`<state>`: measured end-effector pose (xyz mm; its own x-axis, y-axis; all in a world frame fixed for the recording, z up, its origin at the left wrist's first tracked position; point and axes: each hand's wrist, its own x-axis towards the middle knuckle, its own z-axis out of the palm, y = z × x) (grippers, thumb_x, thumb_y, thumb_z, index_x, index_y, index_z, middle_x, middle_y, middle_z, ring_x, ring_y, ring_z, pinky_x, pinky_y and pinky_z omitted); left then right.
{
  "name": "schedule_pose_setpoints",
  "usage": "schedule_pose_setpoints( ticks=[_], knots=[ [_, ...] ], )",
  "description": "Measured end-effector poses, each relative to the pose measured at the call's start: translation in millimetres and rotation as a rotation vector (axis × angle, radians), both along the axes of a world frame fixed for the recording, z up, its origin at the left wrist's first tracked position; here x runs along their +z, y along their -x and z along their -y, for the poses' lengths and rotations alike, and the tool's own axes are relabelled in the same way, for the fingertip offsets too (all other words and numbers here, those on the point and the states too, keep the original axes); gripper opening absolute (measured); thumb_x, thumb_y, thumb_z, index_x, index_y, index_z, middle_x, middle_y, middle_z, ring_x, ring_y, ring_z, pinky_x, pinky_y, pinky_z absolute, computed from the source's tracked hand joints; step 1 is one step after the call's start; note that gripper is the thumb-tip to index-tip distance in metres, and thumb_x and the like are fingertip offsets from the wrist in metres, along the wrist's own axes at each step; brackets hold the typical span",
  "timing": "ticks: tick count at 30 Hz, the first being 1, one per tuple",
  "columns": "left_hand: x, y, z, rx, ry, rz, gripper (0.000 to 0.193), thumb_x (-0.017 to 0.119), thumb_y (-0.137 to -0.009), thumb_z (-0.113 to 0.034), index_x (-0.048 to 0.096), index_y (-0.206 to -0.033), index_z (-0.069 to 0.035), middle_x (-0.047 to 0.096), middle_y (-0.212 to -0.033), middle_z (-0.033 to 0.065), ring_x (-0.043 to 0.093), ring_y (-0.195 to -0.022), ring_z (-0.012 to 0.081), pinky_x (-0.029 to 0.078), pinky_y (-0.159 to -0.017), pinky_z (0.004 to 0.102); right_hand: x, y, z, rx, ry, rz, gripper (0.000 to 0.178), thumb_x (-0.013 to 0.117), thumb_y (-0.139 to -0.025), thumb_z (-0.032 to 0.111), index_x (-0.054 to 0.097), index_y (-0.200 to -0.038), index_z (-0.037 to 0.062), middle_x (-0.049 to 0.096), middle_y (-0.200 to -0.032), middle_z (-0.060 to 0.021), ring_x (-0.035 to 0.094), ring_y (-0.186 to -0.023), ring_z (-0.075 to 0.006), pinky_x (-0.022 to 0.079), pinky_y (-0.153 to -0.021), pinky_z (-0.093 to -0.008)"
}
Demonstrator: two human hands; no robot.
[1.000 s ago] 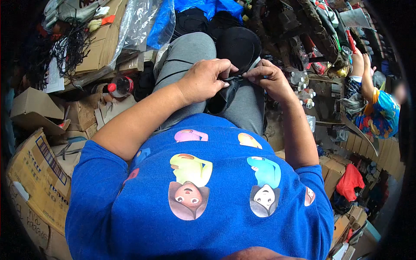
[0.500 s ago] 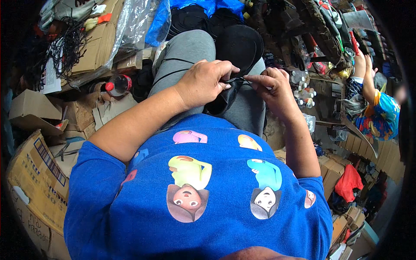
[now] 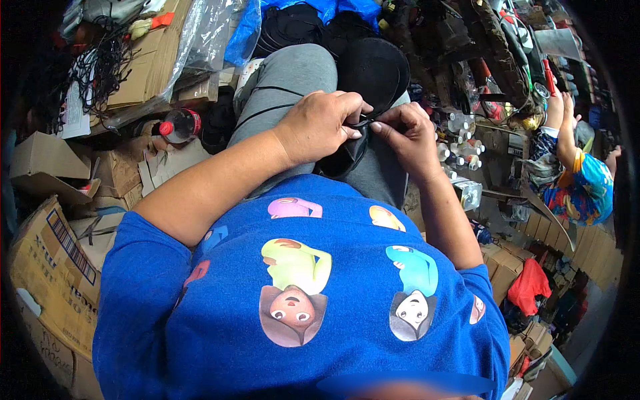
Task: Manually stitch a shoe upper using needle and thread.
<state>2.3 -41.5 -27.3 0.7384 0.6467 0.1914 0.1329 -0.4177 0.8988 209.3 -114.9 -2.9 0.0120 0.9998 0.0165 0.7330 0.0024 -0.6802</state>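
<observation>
A black shoe-like piece point(image 3: 375, 75) with a rounded, sole-shaped far end lies on my lap, mostly over the right thigh. My left hand point(image 3: 317, 125) pinches a black strap or edge at the middle of it, fingers curled. From the other side my right hand point(image 3: 409, 137) closes thumb and forefinger on the same dark spot, close to the left fingertips. A thin black cord point(image 3: 275, 88) crosses my left thigh and passes behind the left hand. The exact bit between the fingers is small and dark, partly hidden by them.
On the left are a red-capped bottle point(image 3: 180, 125), an open carton point(image 3: 50, 167) and a tangle of black cords point(image 3: 100, 73). Several clear bottles point(image 3: 463, 150) stand to the right. Another person in a colourful shirt point(image 3: 590, 183) is at the far right. Black round pieces point(image 3: 291, 28) lie ahead.
My right hand has turned and drawn slightly left, its thumb and forefinger now pinching where the forefinger was stretched out before. The left hand stays nearly in place.
</observation>
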Motion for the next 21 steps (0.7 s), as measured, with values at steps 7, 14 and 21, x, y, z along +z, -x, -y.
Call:
schedule_pose_setpoints(
  ticks=[7, 14, 21],
  knots=[
    [18, 45, -43, 0.135, -0.152, -0.129, 0.017, 0.068, -0.084, -0.009, 0.064, -0.098, -0.001, 0.067, -0.094, 0.0137, 0.065, -0.089, 0.0254, 0.05, -0.08, 0.0345, 20, 1, 7, 0.035, 0.063, 0.016, 0.017, 0.076, -0.075, 0.015, 0.076, -0.092, 0.019, 0.058, -0.074, -0.0018, 0.056, -0.08, -0.0208, 0.037, -0.081, -0.0356],
    [41, 76, -35, 0.194, -0.065, -0.186, 0.022, 0.06, -0.081, 0.003, 0.067, -0.101, -0.004, 0.057, -0.091, 0.0138, 0.06, -0.093, 0.0293, 0.047, -0.086, 0.0369, 15, 19, 35, 0.084, -0.121, 0.342, 0.035, 0.068, -0.08, 0.01, 0.071, -0.113, 0.0227, 0.05, -0.078, -0.0024, 0.052, -0.082, -0.0217, 0.033, -0.089, -0.0414],
    [22, 48, -21, 0.199, -0.398, -0.326, 0.017, 0.075, -0.075, -0.014, 0.075, -0.092, -0.015, 0.059, -0.08, 0.0049, 0.058, -0.084, 0.0252, 0.043, -0.075, 0.0393, 10, 15, 38, 0.095, -0.107, 0.329, 0.043, 0.067, -0.077, 0.008, 0.07, -0.116, 0.025, 0.051, -0.079, -0.0021, 0.053, -0.084, -0.0215, 0.033, -0.089, -0.0409]
  ],
)
